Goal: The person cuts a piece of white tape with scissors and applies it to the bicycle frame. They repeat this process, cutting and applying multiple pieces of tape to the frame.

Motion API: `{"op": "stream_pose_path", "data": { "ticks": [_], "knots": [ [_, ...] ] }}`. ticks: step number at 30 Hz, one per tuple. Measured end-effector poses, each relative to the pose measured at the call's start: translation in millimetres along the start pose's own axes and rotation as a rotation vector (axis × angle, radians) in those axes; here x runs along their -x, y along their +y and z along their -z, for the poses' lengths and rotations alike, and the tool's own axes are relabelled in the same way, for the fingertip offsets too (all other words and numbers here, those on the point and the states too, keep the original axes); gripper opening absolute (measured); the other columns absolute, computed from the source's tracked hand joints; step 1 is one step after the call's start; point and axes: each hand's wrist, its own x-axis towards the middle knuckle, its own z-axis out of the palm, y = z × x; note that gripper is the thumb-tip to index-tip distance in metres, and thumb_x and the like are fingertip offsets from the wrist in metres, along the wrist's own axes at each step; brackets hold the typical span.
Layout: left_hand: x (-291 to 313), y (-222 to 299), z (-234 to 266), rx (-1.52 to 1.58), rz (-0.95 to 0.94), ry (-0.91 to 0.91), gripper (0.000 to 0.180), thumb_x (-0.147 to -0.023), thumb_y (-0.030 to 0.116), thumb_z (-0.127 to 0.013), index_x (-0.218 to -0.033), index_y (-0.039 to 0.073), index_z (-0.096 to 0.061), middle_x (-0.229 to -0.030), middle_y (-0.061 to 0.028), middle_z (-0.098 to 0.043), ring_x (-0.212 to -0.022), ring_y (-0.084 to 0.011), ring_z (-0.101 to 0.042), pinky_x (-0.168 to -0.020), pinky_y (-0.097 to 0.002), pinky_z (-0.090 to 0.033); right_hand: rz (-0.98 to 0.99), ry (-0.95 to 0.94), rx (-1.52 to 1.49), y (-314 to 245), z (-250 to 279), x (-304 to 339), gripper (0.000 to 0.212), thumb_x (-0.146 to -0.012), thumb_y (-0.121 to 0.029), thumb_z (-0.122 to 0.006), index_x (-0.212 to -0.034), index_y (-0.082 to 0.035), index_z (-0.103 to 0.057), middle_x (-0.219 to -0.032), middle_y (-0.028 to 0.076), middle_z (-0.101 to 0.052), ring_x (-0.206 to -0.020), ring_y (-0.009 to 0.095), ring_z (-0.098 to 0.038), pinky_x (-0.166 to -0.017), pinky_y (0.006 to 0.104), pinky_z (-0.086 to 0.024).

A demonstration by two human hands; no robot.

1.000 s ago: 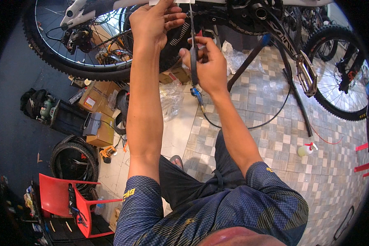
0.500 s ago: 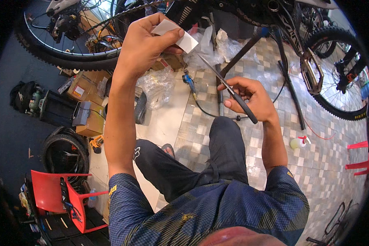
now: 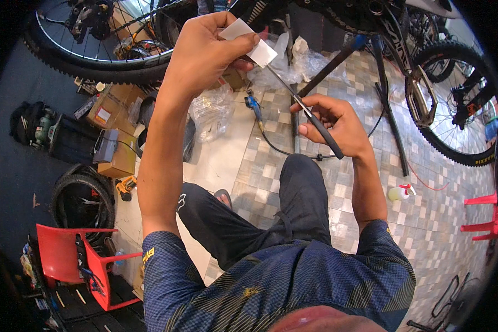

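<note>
My left hand (image 3: 205, 58) is raised at the upper middle, pinching a small white rectangular piece (image 3: 262, 53), like paper or backed film, between thumb and fingers. My right hand (image 3: 340, 128) grips a pair of scissors (image 3: 327, 134) by its black handles. The slim metal blades point up and left. Their tip reaches the lower right edge of the white piece; whether they are cutting into it I cannot tell. Beneath the hands, a blue-and-black brake lever (image 3: 253, 104) with a black cable lies on the tiled floor.
A bicycle wheel (image 3: 99, 74) stands at the upper left, another bike's front wheel (image 3: 465, 141) at the right. Clear plastic wrapping (image 3: 213, 113), cardboard boxes (image 3: 118, 161) and loose tyres (image 3: 83, 207) lie left. There is a red chair (image 3: 63, 257) lower left and a spray bottle (image 3: 399, 192) right.
My left hand has shifted slightly right with the white piece. The scissors' tip, apart from the piece before, is now at its edge.
</note>
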Motion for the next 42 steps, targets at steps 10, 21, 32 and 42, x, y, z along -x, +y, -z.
{"op": "stream_pose_path", "data": {
  "ticks": [10,21,32,42],
  "knots": [
    [-7,-1,2,0.005,-0.049,-0.025,0.017,-0.092,0.012,-0.074,-0.097,-0.002,-0.066,-0.091,-0.0113,-0.072,-0.076,-0.0135,-0.073,-0.067,-0.0237,-0.062,-0.042,-0.016,0.023,-3,6,-4,0.035,-0.085,-0.010,-0.080,-0.117,-0.001,-0.069,-0.070,-0.010,-0.054,-0.061,-0.001,-0.043,-0.056,0.0183,-0.030],
    [-9,-2,6,-0.031,-0.027,0.002,0.021,-0.092,0.016,-0.075,-0.098,-0.002,-0.067,-0.092,-0.0100,-0.072,-0.077,-0.0124,-0.072,-0.069,-0.0218,-0.061,0.046,0.058,0.054,2,4,-10,0.035,-0.083,-0.016,-0.083,-0.115,-0.005,-0.072,-0.065,-0.010,-0.049,-0.060,0.001,-0.042,-0.055,0.0198,-0.031],
    [-9,-3,5,0.003,-0.035,0.011,0.022,-0.091,0.015,-0.076,-0.100,-0.002,-0.067,-0.093,-0.0101,-0.072,-0.078,-0.0136,-0.073,-0.070,-0.0224,-0.062,0.042,0.066,0.069,-1,3,-8,0.035,-0.083,-0.014,-0.083,-0.114,-0.005,-0.072,-0.065,-0.010,-0.049,-0.060,0.001,-0.041,-0.055,0.0198,-0.030],
    [-13,-6,9,0.021,-0.039,-0.009,0.024,-0.092,0.016,-0.075,-0.105,-0.003,-0.067,-0.095,-0.0117,-0.073,-0.079,-0.0150,-0.073,-0.070,-0.0226,-0.062,0.029,0.072,0.069,-6,3,-10,0.034,-0.082,-0.013,-0.083,-0.113,-0.004,-0.072,-0.068,-0.009,-0.054,-0.063,0.000,-0.046,-0.056,0.0190,-0.034]
  ]
}}
